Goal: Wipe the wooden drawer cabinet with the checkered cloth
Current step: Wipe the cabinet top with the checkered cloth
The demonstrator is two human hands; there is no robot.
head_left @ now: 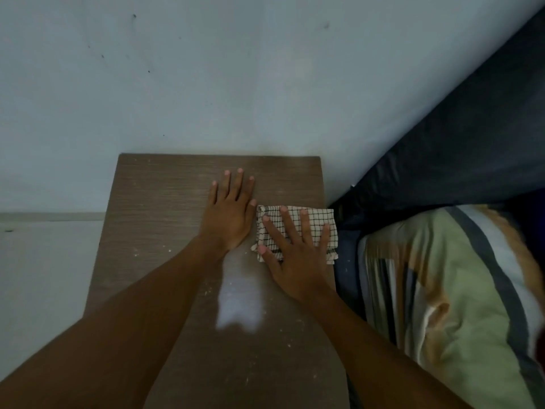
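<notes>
Both hands flat on the wooden cabinet top. Left hand open, palm down on bare wood, fingers pointing toward the wall. Right hand open, fingers spread, pressing the folded checkered cloth against the top at its right edge. Cloth sits just beside the left hand. White dust patch between the forearms. Striped pillow right of the cabinet.

The wooden cabinet top carries a folded checkered cloth under the right grip, at its right edge. The left grip lies flat just beside it. Pale dust lies nearer than both.
</notes>
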